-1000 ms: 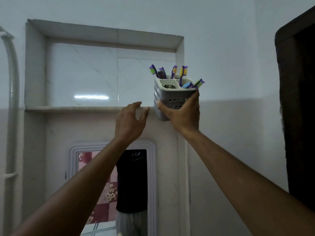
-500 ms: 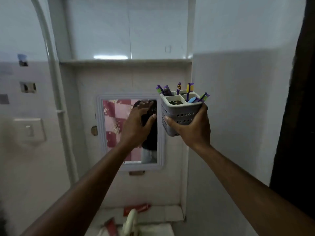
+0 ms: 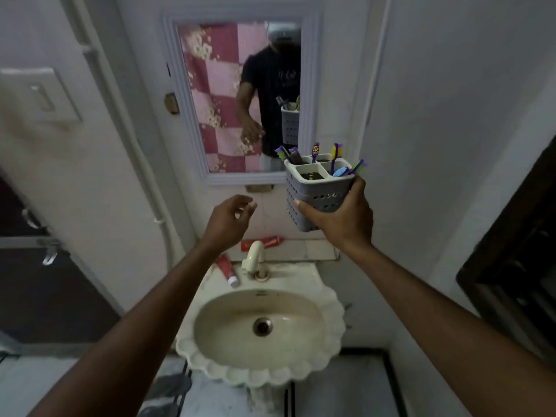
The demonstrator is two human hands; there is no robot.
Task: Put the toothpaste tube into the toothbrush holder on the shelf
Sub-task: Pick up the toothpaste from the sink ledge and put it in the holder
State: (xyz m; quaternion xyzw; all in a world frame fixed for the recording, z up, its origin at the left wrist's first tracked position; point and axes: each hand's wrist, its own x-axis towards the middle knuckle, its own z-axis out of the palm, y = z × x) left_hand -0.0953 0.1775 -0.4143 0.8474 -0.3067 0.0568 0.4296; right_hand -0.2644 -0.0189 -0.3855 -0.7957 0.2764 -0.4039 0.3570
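My right hand (image 3: 340, 216) grips a grey perforated toothbrush holder (image 3: 316, 188) in the air above the sink, upright, with several toothbrushes (image 3: 334, 155) standing in its compartments. My left hand (image 3: 230, 221) hovers empty to its left, fingers loosely curled and apart. Below it a red toothpaste tube (image 3: 227, 270) lies on the sink's rim left of the tap. A second red toothpaste tube (image 3: 264, 242) lies on the ledge behind the tap.
A cream scalloped sink (image 3: 331, 329) with a tap (image 3: 254, 257) stands below my hands. A framed mirror (image 3: 237, 94) hangs on the wall above. A pipe (image 3: 141, 164) runs down the left. A dark door frame (image 3: 511, 257) is at the right.
My view has dropped from the high shelf to the sink. My right hand has brought the holder down off the shelf. My left hand has lowered toward the sink area.
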